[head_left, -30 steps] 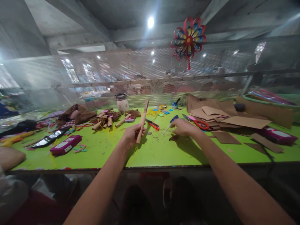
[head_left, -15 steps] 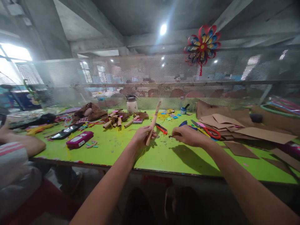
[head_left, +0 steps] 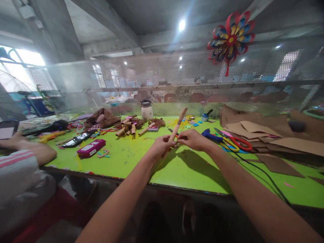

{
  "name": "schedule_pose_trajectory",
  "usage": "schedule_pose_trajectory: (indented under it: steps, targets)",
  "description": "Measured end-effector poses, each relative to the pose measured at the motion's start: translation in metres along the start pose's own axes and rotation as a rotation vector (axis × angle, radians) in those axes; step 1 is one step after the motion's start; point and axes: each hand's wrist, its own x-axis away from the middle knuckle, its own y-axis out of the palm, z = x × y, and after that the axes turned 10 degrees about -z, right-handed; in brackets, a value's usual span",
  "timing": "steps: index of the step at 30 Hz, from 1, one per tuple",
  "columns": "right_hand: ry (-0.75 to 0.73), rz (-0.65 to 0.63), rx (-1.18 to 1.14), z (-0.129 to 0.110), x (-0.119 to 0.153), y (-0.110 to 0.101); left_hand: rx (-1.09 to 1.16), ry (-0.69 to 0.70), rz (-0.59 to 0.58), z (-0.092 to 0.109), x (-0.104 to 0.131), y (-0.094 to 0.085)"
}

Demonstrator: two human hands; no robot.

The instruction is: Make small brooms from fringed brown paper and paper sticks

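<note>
The left hand (head_left: 163, 147) is covering part of the brown roll (head_left: 179, 124); the view's edge is cutting off a green rim (head_left: 313, 114) at three o'clock (and a dark device (head_left: 7, 129) at nine).

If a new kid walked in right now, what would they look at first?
Probably the big red, blue and yellow flower decoration at the upper right, in front of the mesh screen. Next, above the bright green table, the left hand holds a tilted brown roll, with the right hand right by it. Red-handled scissors stand out too, right of both hands.
</note>
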Motion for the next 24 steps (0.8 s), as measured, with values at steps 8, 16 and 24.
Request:
schedule_pose_trajectory:
  steps: [8,16,24]
  targets:
    - [0.004,0.203,-0.153,-0.003,-0.002,0.000,-0.013,0.001,0.040,-0.001,-0.002,-0.002]
    - [0.341,0.495,-0.698,0.017,0.005,-0.001,0.143,0.021,0.169,-0.001,-0.004,-0.003]
    - [0.194,0.352,-0.730,-0.015,-0.009,0.036,0.229,0.047,0.137,0.002,-0.001,0.001]
